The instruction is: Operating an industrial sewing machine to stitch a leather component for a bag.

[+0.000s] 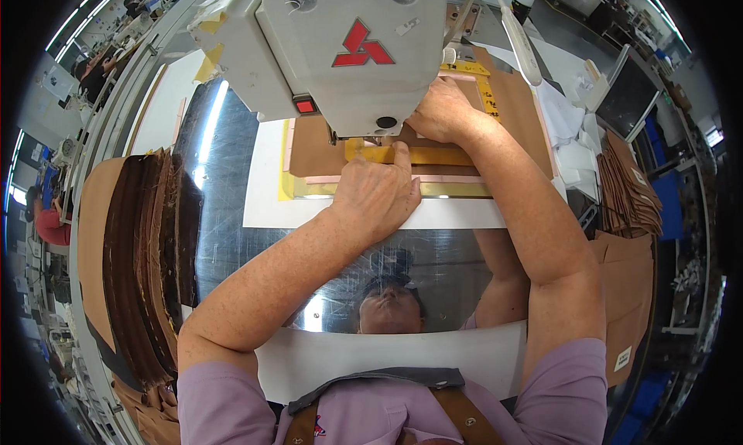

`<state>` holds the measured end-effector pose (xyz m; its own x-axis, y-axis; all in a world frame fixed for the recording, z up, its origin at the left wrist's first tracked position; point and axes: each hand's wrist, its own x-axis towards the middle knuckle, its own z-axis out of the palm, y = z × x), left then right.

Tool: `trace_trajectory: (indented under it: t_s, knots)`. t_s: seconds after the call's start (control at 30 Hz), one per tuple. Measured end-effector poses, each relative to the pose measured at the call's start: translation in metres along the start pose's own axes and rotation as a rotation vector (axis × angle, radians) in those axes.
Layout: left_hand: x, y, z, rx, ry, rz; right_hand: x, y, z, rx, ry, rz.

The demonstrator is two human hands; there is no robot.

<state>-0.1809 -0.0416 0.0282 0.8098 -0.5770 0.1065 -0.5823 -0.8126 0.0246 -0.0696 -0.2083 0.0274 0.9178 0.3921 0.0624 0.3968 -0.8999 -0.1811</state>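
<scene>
The left hand (375,191) is held half open on the work, its index finger stretched forward onto a yellow strip (445,156) and its thumb spread aside; its other fingers are bent, their undersides are hidden, and nothing is seen to be gripped. The right hand (447,111) is placed farther forward and to the right; its fingertips are covered by the machine head (340,81), so it cannot be told how far it is opened or whether anything is held.

The brown panel (313,155) is spread beneath and beyond the left hand and under the right hand. Its middle is blocked from view by the machine head, whose needle area, just ahead of the left hand, can hardly be made out. The yellow strip is partly covered by the left index finger. A white sheet (263,205) is seen just under the left hand, on the shiny metal worktop (224,236).

Well left of the left hand, stacked brown pieces (128,251) are seen edge-on, too tightly packed to be counted. Right of the right hand, a dark screen (631,89) is seen at a slant.
</scene>
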Motion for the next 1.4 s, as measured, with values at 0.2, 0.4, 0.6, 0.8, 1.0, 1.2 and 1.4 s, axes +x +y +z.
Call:
trace_trajectory:
  t_s: [0.2, 0.4, 0.6, 0.8, 1.0, 1.2, 1.4]
  knots:
    - [-0.016, -0.004, -0.004, -0.007, 0.061, 0.027, -0.008, -0.002, -0.003, -0.06, 0.084, -0.026]
    - [-0.031, -0.009, -0.014, -0.138, 0.035, -0.029, -0.025, -0.012, -0.007, -0.121, 0.074, -0.081]
    - [-0.049, -0.012, -0.017, -0.182, 0.033, -0.01, -0.043, -0.022, -0.016, -0.134, 0.009, -0.074]
    - [-0.064, 0.0, -0.019, -0.206, -0.007, -0.028, -0.058, -0.026, -0.01, -0.155, 0.05, -0.123]
    - [-0.081, 0.003, -0.018, -0.213, 0.078, 0.019, -0.076, -0.028, -0.003, 0.014, 0.145, -0.168]
    - [-0.081, -0.021, -0.031, -0.433, 0.11, -0.254, -0.092, -0.026, 0.005, 0.06, 0.193, -0.264]
    - [-0.026, -0.099, -0.041, -0.854, 0.916, -0.254, -0.106, -0.04, 0.002, 0.135, 0.185, -0.254]
